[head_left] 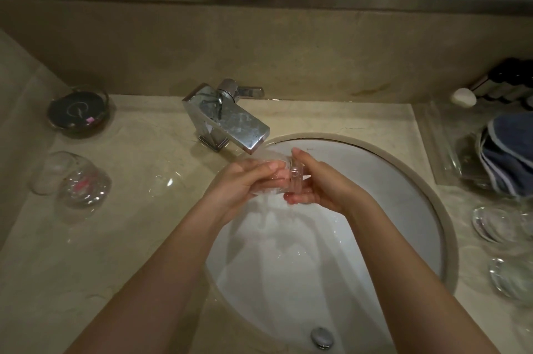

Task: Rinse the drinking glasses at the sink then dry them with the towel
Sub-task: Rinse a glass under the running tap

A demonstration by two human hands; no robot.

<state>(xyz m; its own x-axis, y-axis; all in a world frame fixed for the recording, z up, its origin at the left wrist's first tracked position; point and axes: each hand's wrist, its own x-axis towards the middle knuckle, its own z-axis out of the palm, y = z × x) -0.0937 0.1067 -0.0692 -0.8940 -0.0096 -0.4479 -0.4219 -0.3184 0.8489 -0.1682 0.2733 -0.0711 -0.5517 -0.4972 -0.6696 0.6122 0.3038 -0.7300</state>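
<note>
We've got a clear glass under the tap, over the back of the sink, water running over it. Left hand wraps its fingers round the glass body; right hand pinches the other end, thumb on top, fingers underneath. More glasses on their sides near the tabletop's left edge, a dark dish behind them. Blue towel at the right edge, with two glass pieces nearer us. Drain plug at the sink's near side.
</note>
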